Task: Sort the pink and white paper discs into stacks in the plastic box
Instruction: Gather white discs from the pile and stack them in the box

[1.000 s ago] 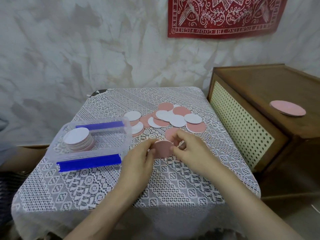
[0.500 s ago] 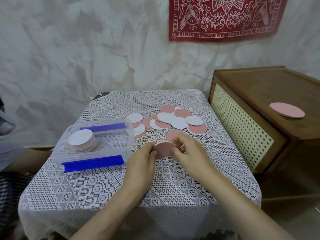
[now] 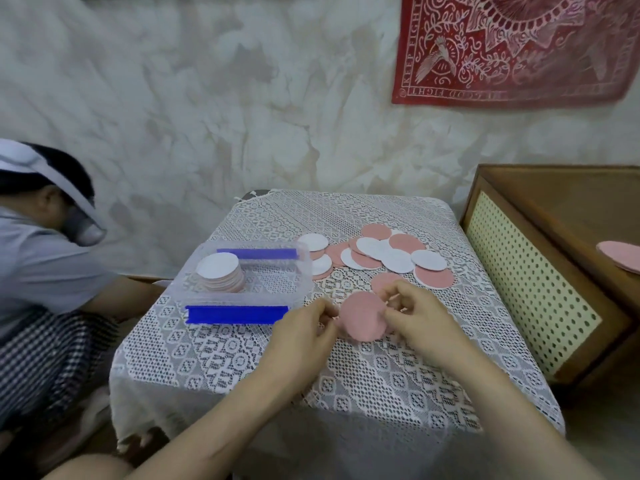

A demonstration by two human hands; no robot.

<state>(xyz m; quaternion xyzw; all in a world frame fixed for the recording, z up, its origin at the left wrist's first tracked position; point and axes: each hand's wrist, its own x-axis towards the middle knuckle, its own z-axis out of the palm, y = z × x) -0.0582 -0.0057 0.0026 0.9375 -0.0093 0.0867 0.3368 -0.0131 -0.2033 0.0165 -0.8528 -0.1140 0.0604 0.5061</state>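
Between both hands I hold a small stack of pink discs just above the lace-covered table. My left hand pinches its left edge and my right hand grips its right edge. The clear plastic box with blue clips lies to the left; inside it stands one stack of discs with a white face on top. Several loose pink and white discs lie scattered behind my hands. One pink disc lies just beyond my right fingers.
A wooden cabinet with a perforated front stands to the right, with a pink disc on its top. Another person crouches low at the left of the table. A red cloth hangs on the wall.
My view has swung left and down, so the person at the left came into view. Both hands still hold the pink stack, with little shift over the table.
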